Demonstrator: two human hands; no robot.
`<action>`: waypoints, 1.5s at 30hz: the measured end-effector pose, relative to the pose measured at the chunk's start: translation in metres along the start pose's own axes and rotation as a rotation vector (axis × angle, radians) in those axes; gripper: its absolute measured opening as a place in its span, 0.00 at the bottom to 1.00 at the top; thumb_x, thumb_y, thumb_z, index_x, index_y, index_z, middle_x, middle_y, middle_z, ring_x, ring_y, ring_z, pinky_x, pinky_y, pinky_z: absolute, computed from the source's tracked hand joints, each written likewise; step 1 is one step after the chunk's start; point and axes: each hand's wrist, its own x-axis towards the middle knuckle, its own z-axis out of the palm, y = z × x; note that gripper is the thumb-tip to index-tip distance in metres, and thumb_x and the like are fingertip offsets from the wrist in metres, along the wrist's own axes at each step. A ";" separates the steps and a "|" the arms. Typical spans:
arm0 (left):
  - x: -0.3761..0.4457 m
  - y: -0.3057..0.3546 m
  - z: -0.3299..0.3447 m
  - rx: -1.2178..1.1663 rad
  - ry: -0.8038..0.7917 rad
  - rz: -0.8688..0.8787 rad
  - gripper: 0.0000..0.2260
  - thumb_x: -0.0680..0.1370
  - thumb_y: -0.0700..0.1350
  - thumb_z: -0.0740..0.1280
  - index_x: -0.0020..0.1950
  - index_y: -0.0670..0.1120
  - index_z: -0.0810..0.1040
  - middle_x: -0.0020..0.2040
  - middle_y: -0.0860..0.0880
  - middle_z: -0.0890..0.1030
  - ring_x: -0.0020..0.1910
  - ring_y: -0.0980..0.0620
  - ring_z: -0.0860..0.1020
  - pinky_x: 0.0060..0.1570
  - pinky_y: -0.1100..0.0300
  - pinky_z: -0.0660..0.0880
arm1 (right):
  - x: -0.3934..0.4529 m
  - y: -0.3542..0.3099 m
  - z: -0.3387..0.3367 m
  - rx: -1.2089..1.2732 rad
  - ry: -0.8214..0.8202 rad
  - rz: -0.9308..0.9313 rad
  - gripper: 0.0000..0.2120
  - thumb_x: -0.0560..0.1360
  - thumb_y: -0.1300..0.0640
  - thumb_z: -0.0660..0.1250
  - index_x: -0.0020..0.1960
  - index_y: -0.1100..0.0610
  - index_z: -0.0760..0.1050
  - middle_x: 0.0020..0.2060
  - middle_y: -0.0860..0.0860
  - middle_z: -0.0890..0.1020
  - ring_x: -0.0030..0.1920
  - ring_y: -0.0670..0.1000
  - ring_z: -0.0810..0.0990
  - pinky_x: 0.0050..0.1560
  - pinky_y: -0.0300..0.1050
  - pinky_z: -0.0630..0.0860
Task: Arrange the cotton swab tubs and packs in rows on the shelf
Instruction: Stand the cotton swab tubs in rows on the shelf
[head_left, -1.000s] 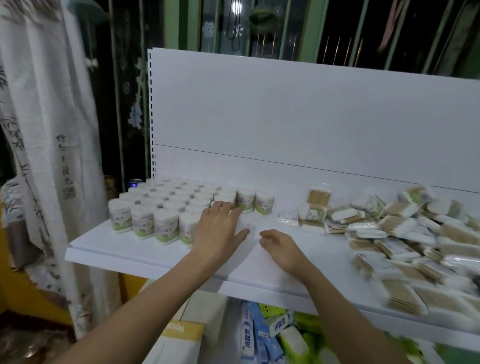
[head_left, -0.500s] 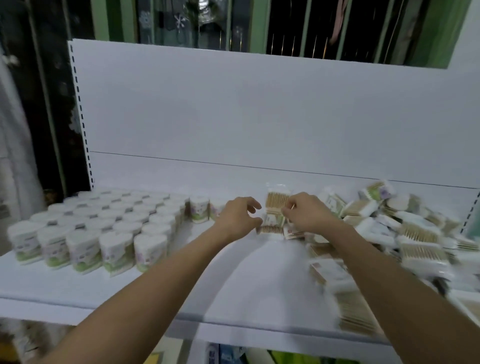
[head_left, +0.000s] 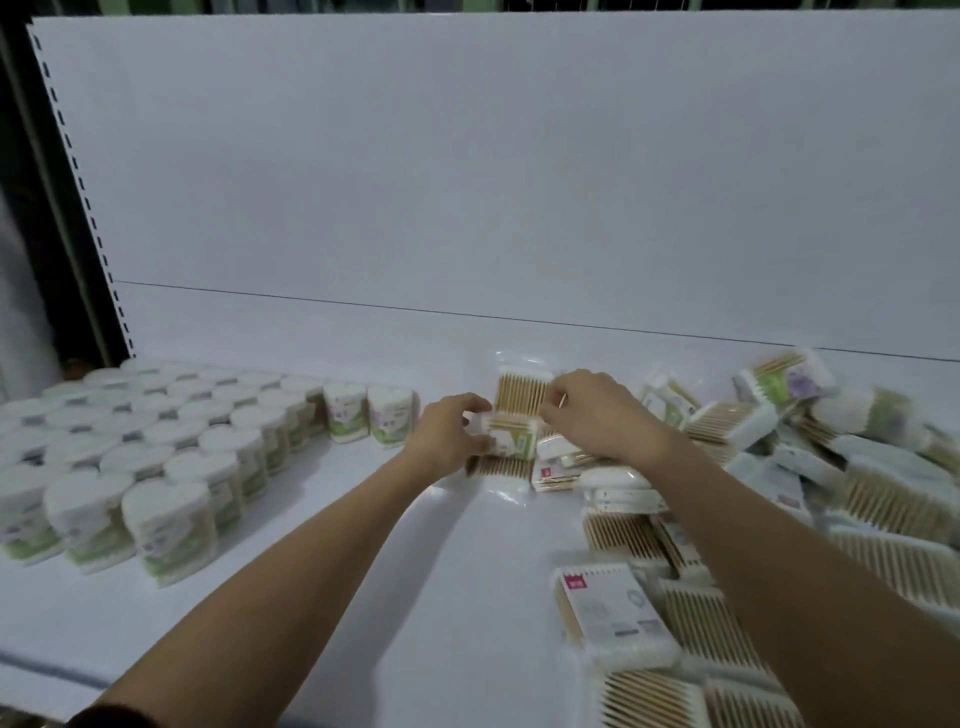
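Several white cotton swab tubs (head_left: 171, 452) with green labels stand in tight rows on the left of the white shelf (head_left: 395, 587). Flat clear swab packs (head_left: 722, 623) lie in a loose heap on the right. At the middle back a few packs sit stacked. My left hand (head_left: 451, 432) grips the left end of a small pack (head_left: 511, 435) on that stack. My right hand (head_left: 597, 413) pinches a pack (head_left: 522, 389) that stands upright against the back.
The shelf's white back panel (head_left: 519, 182) rises right behind the stack. Its perforated upright (head_left: 78, 176) runs down the left side. The shelf's front edge (head_left: 41, 670) is near my elbows. A bare strip of shelf lies between the tubs and the heap.
Both hands left the tubs and the shelf front and reached back to the packs at the middle. My view swung right and closer. Their fingers now close on the packs.
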 end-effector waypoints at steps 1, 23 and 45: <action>0.001 -0.001 0.002 0.004 0.001 -0.005 0.21 0.73 0.43 0.74 0.65 0.49 0.76 0.62 0.52 0.79 0.56 0.53 0.77 0.55 0.59 0.75 | 0.002 0.001 0.002 -0.003 0.000 -0.006 0.10 0.78 0.54 0.62 0.46 0.57 0.79 0.41 0.52 0.82 0.37 0.52 0.79 0.42 0.47 0.76; -0.050 0.016 -0.145 -0.169 0.122 0.109 0.21 0.70 0.51 0.76 0.61 0.52 0.77 0.53 0.54 0.80 0.50 0.56 0.80 0.45 0.61 0.79 | 0.001 -0.081 0.034 1.398 -0.312 0.031 0.13 0.79 0.70 0.63 0.62 0.64 0.72 0.56 0.65 0.81 0.53 0.61 0.84 0.52 0.50 0.83; -0.002 -0.109 -0.154 0.537 -0.160 0.163 0.20 0.75 0.46 0.70 0.66 0.45 0.75 0.62 0.46 0.72 0.61 0.45 0.73 0.57 0.58 0.70 | 0.015 -0.137 0.194 0.149 0.088 -0.057 0.11 0.78 0.59 0.61 0.57 0.52 0.78 0.57 0.48 0.77 0.60 0.50 0.71 0.60 0.41 0.69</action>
